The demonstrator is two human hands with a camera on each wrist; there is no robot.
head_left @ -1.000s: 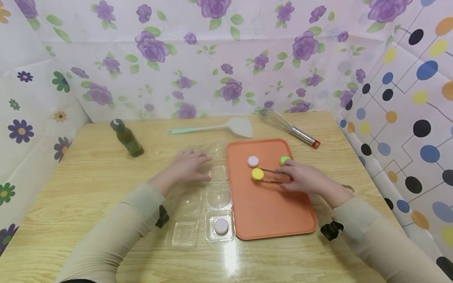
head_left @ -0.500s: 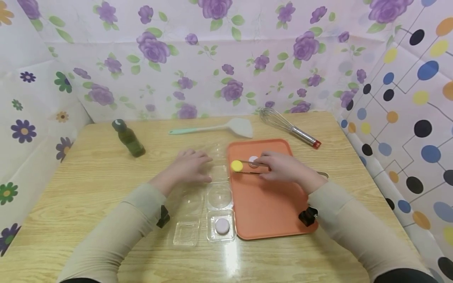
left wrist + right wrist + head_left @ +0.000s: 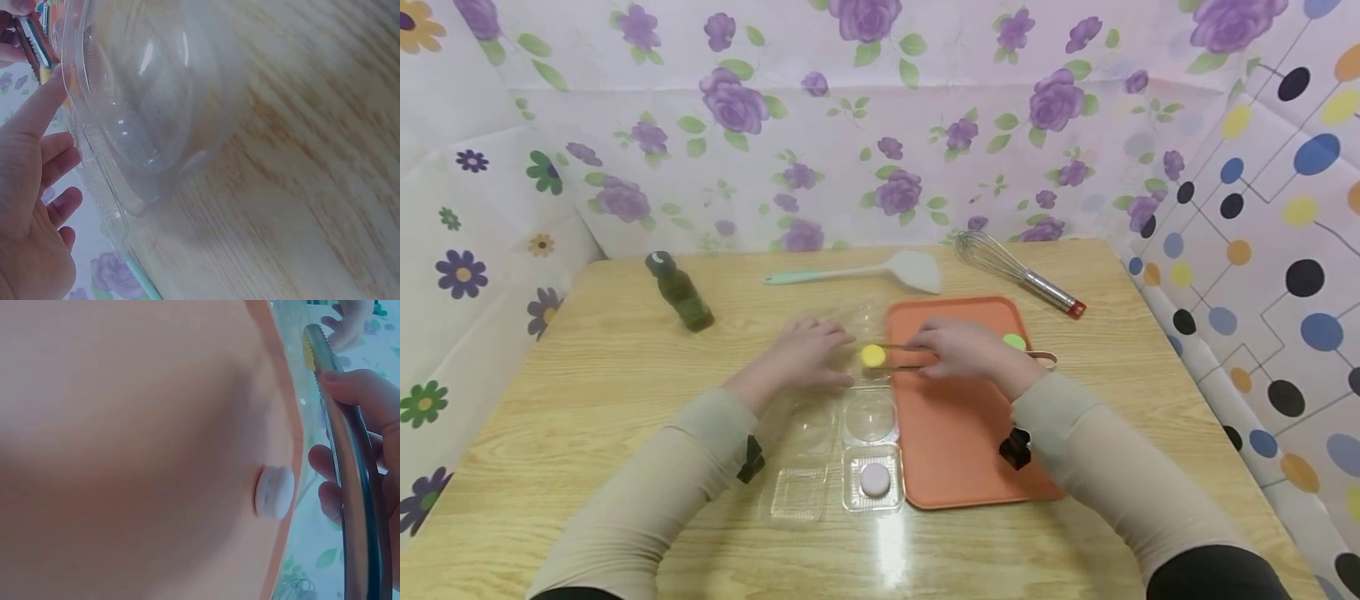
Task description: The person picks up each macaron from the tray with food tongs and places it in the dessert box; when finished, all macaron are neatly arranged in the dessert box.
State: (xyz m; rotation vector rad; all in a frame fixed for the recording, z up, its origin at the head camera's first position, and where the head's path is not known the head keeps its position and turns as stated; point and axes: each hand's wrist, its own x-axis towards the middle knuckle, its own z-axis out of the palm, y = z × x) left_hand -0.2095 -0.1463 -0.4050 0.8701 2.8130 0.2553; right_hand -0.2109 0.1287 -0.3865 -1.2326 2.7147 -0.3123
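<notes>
My right hand [image 3: 962,354] holds metal tongs [image 3: 357,481], whose serrated tips pinch a yellow macaron [image 3: 873,357]. The macaron is over the clear plastic containers [image 3: 870,417], just left of the orange tray [image 3: 958,450]. My left hand [image 3: 808,354] lies beside the containers with loosely extended fingers; in the left wrist view its thumb [image 3: 44,103] is at a clear rim. A pale lilac macaron [image 3: 875,480] sits in the nearest compartment. On the tray are a green macaron [image 3: 1014,342] and a pale macaron [image 3: 275,492], the latter hidden behind my right hand in the head view.
Behind the containers lies a spatula [image 3: 857,272] with a mint handle. A whisk [image 3: 1022,273] rests beyond the tray, and a dark green bottle [image 3: 681,292] lies at the left. Patterned sheets [image 3: 820,125] enclose the wooden table [image 3: 587,375] at the back and sides.
My right hand has moved left, carrying the yellow macaron in the tongs from over the tray to over the containers. My left hand stays in about the same place.
</notes>
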